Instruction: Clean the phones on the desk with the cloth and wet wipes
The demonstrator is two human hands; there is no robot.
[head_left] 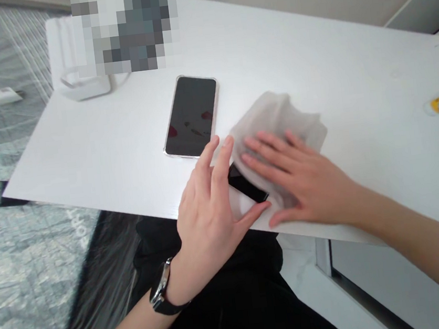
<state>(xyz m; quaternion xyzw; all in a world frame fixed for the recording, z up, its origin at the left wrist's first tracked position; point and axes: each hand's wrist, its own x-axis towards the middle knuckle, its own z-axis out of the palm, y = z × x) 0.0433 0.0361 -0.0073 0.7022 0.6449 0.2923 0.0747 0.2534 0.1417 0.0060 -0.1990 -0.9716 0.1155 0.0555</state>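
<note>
So a grey cloth is pressed flat on the worktop by the right hand, fingers spread. A dark device underneath is steadied by the open left hand. Phone just beside.

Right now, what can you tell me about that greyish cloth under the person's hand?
The cloth is thin, pale grey and slightly see-through, more like a soft wipe than thick fabric. It lies crumpled and puckered on the white table, near its front edge and just right of the phone. The right hand presses flat on its near part, fingers spread, and a dark flat object pokes out from under it. The left hand steadies that object beside the cloth.
</note>
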